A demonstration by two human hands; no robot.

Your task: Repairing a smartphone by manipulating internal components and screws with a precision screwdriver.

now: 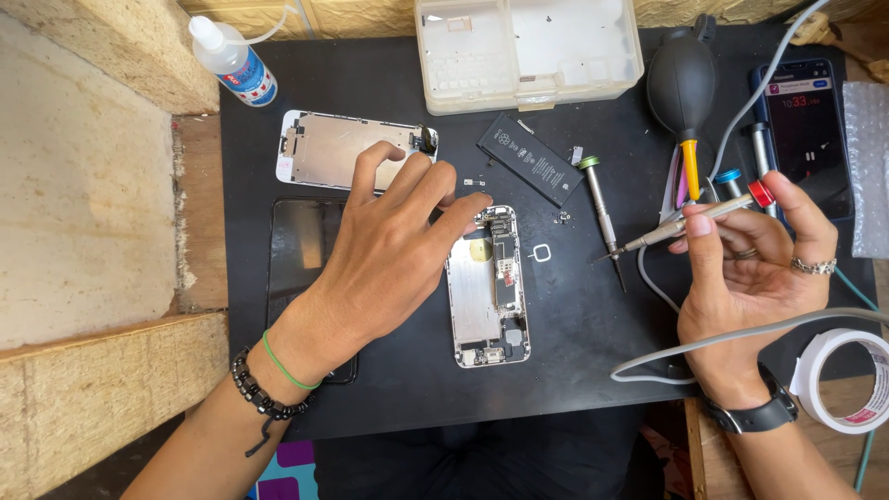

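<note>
The left hand (394, 250) is pressing spread fingers on the opened phone body (488, 287), steadying it on the bench (574, 370). The right hand (750, 268) is pinching a red-capped screwdriver (690, 220), tip angled toward the phone.

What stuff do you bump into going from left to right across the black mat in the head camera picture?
Squeeze bottle → screen panel → left hand → opened phone → battery → green-capped screwdriver → right hand → tape roll.

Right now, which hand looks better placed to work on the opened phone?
Probably the left hand: its fingertips already rest on the opened phone. The right hand holds a screwdriver off to the side.
</note>
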